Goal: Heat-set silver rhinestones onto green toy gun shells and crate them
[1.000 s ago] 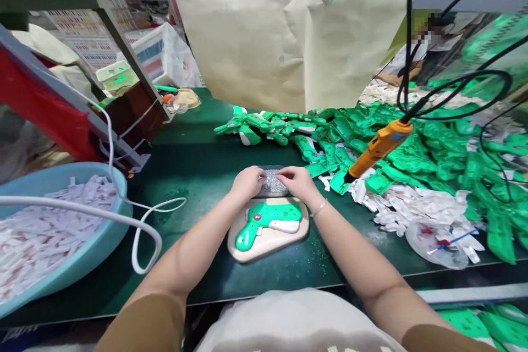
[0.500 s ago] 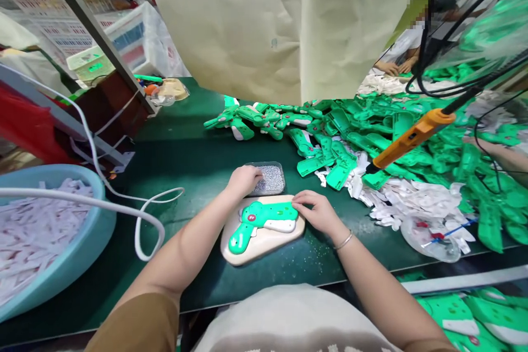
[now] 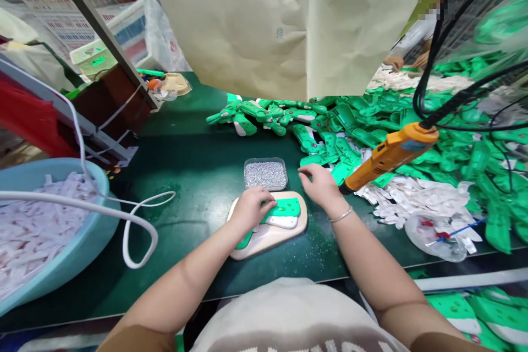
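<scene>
My left hand [image 3: 252,210] is over a green-and-white plastic toy part [image 3: 289,208], its fingertips pinched together. Whatever they hold is too small to make out. The toy part, shaped like a crocodile, lies on a cream-coloured pad [image 3: 264,243], and my hand hides its left half. Just behind the pad stands a clear tray [image 3: 265,174] of small silvery pieces, perhaps screws. My right hand [image 3: 320,187] is raised right of the tray, fingers loosely bent and apart, holding nothing visible. Close to it hangs an orange electric screwdriver [image 3: 390,155], not touched by my fingers.
Green toy shells [image 3: 367,121] are heaped at the back right, with white plastic parts [image 3: 406,195] in front. A blue basin [image 3: 103,192] of white parts stands at left, a white cable [image 3: 136,264] looping beside it. Brown paper [image 3: 268,27] hangs overhead. A co-worker's hands [image 3: 408,60] show at far right.
My left hand has moved from the tray down onto the toy part. My right hand has left the toy's right end and risen towards the screwdriver, which now hangs further left and lower.
</scene>
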`<state>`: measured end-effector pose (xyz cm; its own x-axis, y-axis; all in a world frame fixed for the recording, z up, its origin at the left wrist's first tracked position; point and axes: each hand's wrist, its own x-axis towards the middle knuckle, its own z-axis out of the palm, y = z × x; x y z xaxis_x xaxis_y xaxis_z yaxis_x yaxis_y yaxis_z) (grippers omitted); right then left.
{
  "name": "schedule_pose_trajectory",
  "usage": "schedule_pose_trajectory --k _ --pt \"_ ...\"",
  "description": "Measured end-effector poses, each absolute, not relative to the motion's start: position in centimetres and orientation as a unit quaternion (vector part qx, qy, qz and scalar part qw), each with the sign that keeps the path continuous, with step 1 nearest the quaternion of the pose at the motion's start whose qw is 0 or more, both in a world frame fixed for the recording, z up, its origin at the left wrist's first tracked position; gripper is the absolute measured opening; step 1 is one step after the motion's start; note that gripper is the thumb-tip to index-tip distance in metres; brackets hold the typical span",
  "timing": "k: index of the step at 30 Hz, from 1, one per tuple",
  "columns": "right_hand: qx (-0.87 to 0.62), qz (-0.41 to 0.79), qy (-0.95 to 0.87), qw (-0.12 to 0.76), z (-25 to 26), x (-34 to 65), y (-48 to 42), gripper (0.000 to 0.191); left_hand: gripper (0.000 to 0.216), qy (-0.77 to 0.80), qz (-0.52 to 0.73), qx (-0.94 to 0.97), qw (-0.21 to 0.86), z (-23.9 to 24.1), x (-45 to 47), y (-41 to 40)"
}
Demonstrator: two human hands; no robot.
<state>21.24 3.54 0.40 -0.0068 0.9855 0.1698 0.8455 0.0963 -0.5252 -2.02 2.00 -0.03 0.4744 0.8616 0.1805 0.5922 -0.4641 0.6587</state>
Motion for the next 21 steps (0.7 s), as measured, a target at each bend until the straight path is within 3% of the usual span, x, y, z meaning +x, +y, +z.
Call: schedule_pose_trajectory --k 3,5,13,21 --pt "-0.698 0.201 -0.674 0.132 0.1 19.7 4.7 0.016 0.008 0.438 0.239 0.839 0.217 -1.0 -2.1 1.8" --pt "-0.690 0.239 -0.676 0.099 -0.3 19.0 5.3 0.012 0.010 0.434 0.228 0.851 0.189 -1.5 -2.3 1.6" --pt "-0.651 0.264 -0.706 0.090 -1.1 18.9 6.6 0.016 0.031 0.322 0.202 0.920 0.099 -1.8 -3.8 1.7" --pt "-0.648 0.304 -0.685 0.137 -2.3 19.4 7.1 0.007 0.019 0.385 0.238 0.868 0.204 -1.8 -3.3 1.7"
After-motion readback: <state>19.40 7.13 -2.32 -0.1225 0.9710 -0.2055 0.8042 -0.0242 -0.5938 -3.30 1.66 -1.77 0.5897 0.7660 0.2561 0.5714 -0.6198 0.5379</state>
